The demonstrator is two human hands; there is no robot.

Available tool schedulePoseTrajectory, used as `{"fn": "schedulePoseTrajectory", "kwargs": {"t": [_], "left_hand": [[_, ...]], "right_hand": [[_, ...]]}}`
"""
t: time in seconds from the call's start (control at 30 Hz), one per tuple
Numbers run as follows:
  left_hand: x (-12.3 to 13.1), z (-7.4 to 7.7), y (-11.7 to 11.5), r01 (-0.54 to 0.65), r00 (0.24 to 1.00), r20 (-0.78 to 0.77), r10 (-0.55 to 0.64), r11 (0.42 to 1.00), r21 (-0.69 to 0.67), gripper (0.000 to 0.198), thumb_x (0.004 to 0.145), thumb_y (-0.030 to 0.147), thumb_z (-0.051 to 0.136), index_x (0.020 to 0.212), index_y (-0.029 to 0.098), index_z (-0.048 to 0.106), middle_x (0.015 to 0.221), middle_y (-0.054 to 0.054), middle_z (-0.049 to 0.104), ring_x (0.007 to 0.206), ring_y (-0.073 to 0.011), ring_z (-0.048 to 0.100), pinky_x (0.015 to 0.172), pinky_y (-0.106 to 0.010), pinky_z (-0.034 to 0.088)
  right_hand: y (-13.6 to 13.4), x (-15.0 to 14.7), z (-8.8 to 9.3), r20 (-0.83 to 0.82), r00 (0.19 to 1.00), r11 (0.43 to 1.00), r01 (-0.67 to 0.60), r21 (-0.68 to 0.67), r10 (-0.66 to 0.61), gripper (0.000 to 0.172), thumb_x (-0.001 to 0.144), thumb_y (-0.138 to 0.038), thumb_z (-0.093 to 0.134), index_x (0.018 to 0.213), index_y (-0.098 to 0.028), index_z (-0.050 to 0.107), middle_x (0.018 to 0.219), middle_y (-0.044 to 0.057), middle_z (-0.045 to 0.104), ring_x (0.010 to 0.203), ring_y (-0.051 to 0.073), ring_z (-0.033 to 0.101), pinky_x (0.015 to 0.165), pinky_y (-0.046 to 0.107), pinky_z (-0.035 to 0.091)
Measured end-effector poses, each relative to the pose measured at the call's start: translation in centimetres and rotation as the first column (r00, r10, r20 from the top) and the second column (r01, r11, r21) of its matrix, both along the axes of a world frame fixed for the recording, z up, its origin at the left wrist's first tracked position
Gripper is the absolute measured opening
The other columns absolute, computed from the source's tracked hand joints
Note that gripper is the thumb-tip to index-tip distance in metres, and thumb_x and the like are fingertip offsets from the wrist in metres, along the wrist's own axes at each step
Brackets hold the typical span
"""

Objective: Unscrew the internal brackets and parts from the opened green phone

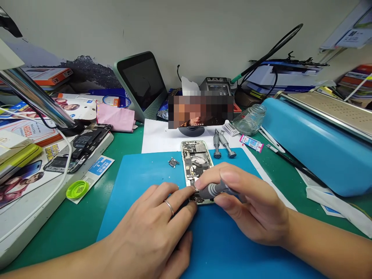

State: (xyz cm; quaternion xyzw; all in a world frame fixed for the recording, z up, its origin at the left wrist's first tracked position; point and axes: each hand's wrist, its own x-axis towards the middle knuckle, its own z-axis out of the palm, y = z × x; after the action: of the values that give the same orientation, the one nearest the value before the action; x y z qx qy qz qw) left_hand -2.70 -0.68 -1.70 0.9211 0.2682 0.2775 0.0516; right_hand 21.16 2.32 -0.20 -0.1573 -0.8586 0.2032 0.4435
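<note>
My right hand (252, 205) is closed around a grey screwdriver (213, 190), held slanted with its front end over the lower part of an opened smartphone (199, 159). My fingers and the tool hide that end of the phone and the screwdriver's tip. My left hand (162, 221), a ring on one finger, lies with fingers stretched out and fingertips touching the phone's lower left edge. The phone lies face up on a blue mat (139, 178), its inner parts bare. To its left is a small dark metal part (173, 162). Two more grey screwdrivers (223, 144) lie beyond it on the right.
A phone on a stand (200, 110) faces me at the back. Left are a green-framed screen (139, 81), a lamp post (37, 97), another opened phone (80, 145) and a green cap (78, 189). Right are a glass jar (250, 119) and a blue machine (314, 151).
</note>
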Motion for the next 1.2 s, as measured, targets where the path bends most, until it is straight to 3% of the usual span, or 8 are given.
{"fn": "schedulePoseTrajectory", "kwargs": {"t": [0.33, 0.53, 0.63, 0.73, 0.9, 0.97, 1.07, 1.2], "left_hand": [[-0.3, 0.3, 0.0, 0.007, 0.999, -0.049, -0.010, 0.998, -0.055, 0.041, 0.098, 0.022, 0.060, 0.137, 0.009, 0.065, 0.136, -0.011, 0.072, 0.118, -0.0309, 0.064, 0.097, -0.045, 0.062], [-0.3, -0.8, -0.1, -0.004, 0.999, -0.034, 0.002, 0.998, -0.064, 0.044, 0.102, 0.028, 0.054, 0.142, 0.011, 0.064, 0.141, -0.011, 0.068, 0.126, -0.0330, 0.059, 0.099, -0.049, 0.060], [-0.3, -0.9, -0.1, -0.014, 0.999, -0.044, 0.012, 0.999, -0.046, 0.043, 0.103, 0.029, 0.052, 0.141, 0.013, 0.065, 0.142, -0.011, 0.068, 0.126, -0.0322, 0.059, 0.099, -0.048, 0.059], [-0.2, -0.8, -0.1, -0.021, 0.999, -0.044, 0.020, 0.999, -0.039, 0.042, 0.104, 0.030, 0.050, 0.141, 0.014, 0.065, 0.142, -0.010, 0.068, 0.125, -0.0316, 0.060, 0.097, -0.047, 0.059], [-0.2, 0.0, -0.1, -0.034, 0.996, -0.085, 0.032, 0.999, -0.024, 0.042, 0.104, 0.031, 0.051, 0.139, 0.016, 0.068, 0.140, -0.008, 0.071, 0.123, -0.0317, 0.064, 0.094, -0.046, 0.061], [-0.2, 0.5, -0.1, -0.033, 0.992, -0.125, 0.031, 0.999, -0.014, 0.041, 0.103, 0.031, 0.054, 0.137, 0.015, 0.070, 0.139, -0.008, 0.072, 0.122, -0.0312, 0.066, 0.096, -0.045, 0.062], [-0.3, 1.1, -0.2, -0.028, 0.987, -0.156, 0.027, 1.000, -0.004, 0.040, 0.103, 0.032, 0.055, 0.136, 0.016, 0.071, 0.138, -0.006, 0.073, 0.122, -0.0309, 0.067, 0.096, -0.044, 0.063], [-0.2, 1.4, -0.1, -0.036, 0.989, -0.144, 0.037, 0.999, 0.009, 0.041, 0.102, 0.033, 0.055, 0.136, 0.015, 0.071, 0.137, -0.007, 0.073, 0.123, -0.0315, 0.067, 0.094, -0.044, 0.064]], "right_hand": [[-0.5, 0.2, -0.1, 0.039, 0.999, 1.000, 0.019, -0.008, -0.018, 0.078, 0.100, -0.006, 0.057, 0.167, -0.030, 0.025, 0.124, 0.011, 0.073, 0.103, 0.020, 0.071, 0.091, 0.038, 0.064], [-1.0, 0.9, 0.4, 0.101, 0.993, 0.998, 0.054, 0.037, -0.058, 0.081, 0.098, -0.007, 0.060, 0.168, -0.022, 0.023, 0.129, 0.013, 0.074, 0.113, 0.022, 0.073, 0.093, 0.037, 0.064], [-0.8, 1.5, 0.9, 0.091, 0.980, 0.983, 0.176, 0.042, -0.179, 0.069, 0.096, -0.007, 0.061, 0.159, -0.025, 0.041, 0.126, 0.009, 0.074, 0.113, 0.022, 0.073, 0.099, 0.037, 0.061], [0.0, 2.2, 1.1, -0.038, 0.907, 0.907, 0.420, -0.003, -0.420, 0.040, 0.096, -0.009, 0.060, 0.131, -0.029, 0.063, 0.112, 0.006, 0.074, 0.102, 0.026, 0.074, 0.098, 0.044, 0.058], [2.0, 3.5, 1.9, 0.015, 0.780, 0.780, 0.624, 0.031, -0.625, 0.012, 0.103, -0.021, 0.053, 0.111, -0.027, 0.061, 0.105, 0.007, 0.060, 0.093, 0.025, 0.061, 0.086, 0.043, 0.050], [2.4, 4.1, 2.5, 0.166, 0.778, 0.791, 0.611, 0.023, -0.606, 0.008, 0.103, -0.021, 0.052, 0.101, -0.024, 0.060, 0.095, 0.006, 0.060, 0.085, 0.023, 0.058, 0.078, 0.039, 0.048], [2.9, 5.2, 3.5, 0.457, 0.775, 0.863, 0.504, -0.029, -0.437, 0.006, 0.098, -0.021, 0.056, 0.097, -0.023, 0.062, 0.077, 0.001, 0.064, 0.062, 0.017, 0.056, 0.060, 0.031, 0.041], [3.3, 6.5, 4.4, 0.755, 0.621, 0.915, 0.397, -0.075, -0.208, 0.012, 0.098, -0.027, 0.057, 0.102, -0.023, 0.067, 0.063, -0.002, 0.064, 0.048, 0.013, 0.051, 0.053, 0.029, 0.031]]}}
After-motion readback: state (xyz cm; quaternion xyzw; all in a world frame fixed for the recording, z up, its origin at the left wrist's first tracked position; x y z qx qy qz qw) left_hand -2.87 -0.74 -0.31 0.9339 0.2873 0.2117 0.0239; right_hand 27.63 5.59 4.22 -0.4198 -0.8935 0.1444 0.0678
